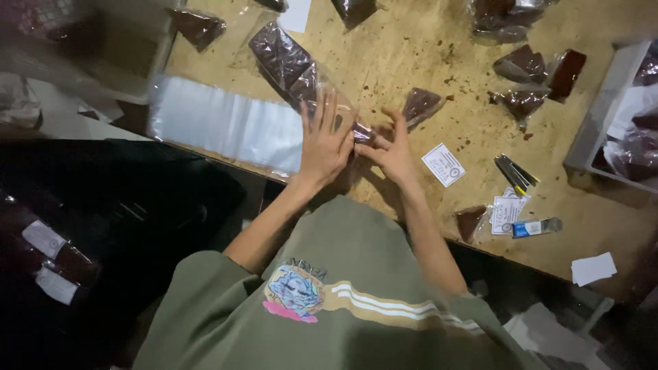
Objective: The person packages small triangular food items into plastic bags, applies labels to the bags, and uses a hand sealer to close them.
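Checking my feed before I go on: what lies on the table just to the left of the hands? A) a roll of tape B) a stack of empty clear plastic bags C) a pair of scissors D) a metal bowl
B: a stack of empty clear plastic bags lies flat on the wooden table beside the left hand.

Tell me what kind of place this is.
Probably a small home or workshop packing station for a dark brown food. Clear bags of brown pieces lie scattered on a stained wooden table, beside a stack of empty clear bags and small paper labels.
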